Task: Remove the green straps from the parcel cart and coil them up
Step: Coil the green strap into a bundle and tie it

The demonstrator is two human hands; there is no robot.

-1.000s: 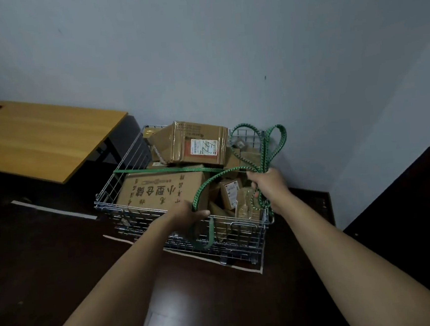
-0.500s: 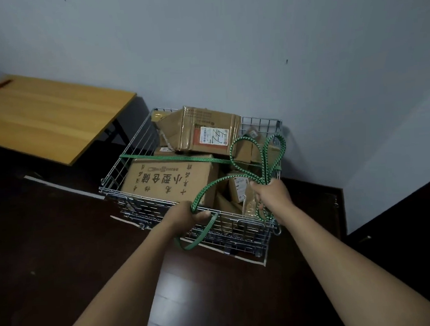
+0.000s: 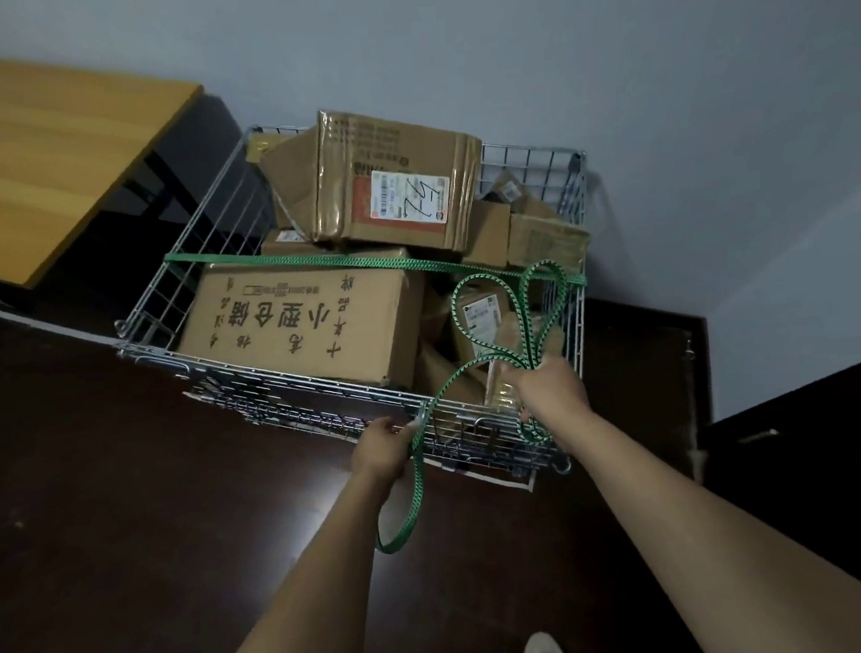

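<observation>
Since a moment ago our left hand [image 3: 384,446] has dropped toward the lower centre of the frame, and the loose green strap [image 3: 389,548] now hangs in a longer loop beneath it. That hand pinches the strap at the near rim of the parcel cart [image 3: 288,377], while our right hand [image 3: 551,386] grips the gathered loops right of centre. A second green strap [image 3: 341,265] lies stretched across the boxes [image 3: 294,326].

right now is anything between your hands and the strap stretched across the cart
Nothing solid: the stretched strap lies exposed over the boxes. But both the left hand and right hand grip the loose strap.
</observation>
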